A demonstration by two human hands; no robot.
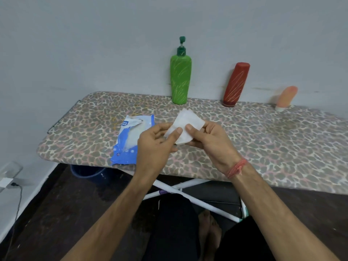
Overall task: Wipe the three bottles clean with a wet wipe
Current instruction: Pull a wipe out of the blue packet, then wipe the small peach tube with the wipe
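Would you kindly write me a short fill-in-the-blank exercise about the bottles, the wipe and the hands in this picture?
1. Both hands, the left hand and the right hand, hold a white ____.
2. The bottle with a pump top, the green bottle, stands ____ of the red bottle.
3. The blue wipe packet lies on the ____-patterned board.
4. The peach bottle stands farthest to the ____.

Missing words: wipe; left; leopard; right

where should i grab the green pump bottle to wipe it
Grip the green pump bottle around its wide lower body, coming from the front, since its back is close against the wall. The pump head on its thin stem looks a poor hold. Both hands are on the wet wipe, so probably free the left hand to wrap its fingers round it.
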